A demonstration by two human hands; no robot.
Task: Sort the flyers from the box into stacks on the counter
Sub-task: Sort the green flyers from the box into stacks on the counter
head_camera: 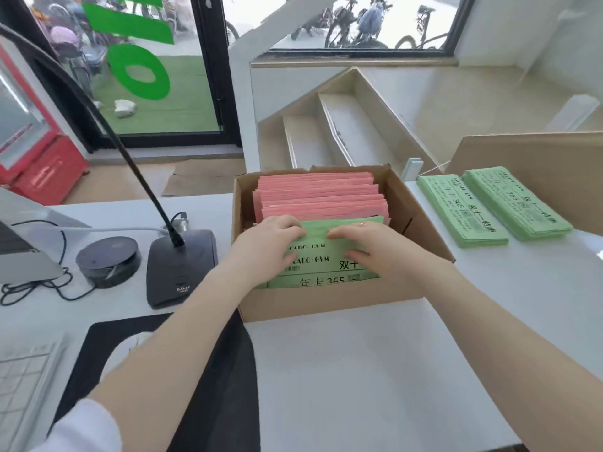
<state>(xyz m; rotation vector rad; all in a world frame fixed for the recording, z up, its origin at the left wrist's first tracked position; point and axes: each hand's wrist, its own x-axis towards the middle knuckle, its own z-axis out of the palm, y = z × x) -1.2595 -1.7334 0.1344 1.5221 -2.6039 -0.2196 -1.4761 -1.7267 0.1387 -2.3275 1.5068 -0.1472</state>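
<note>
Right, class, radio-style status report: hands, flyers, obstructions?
Left hand and right hand grip green flyers in box. Pink flyers behind. Two green stacks on counter. No obstruction visible.

Green flyers [326, 256] partly hidden under both hands, stack print illegible, keyboard [23, 380] cropped left

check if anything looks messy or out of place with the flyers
Nothing stands out. Pink flyers and green flyers sit in the box; two green stacks lie neatly side by side on the counter.
</note>
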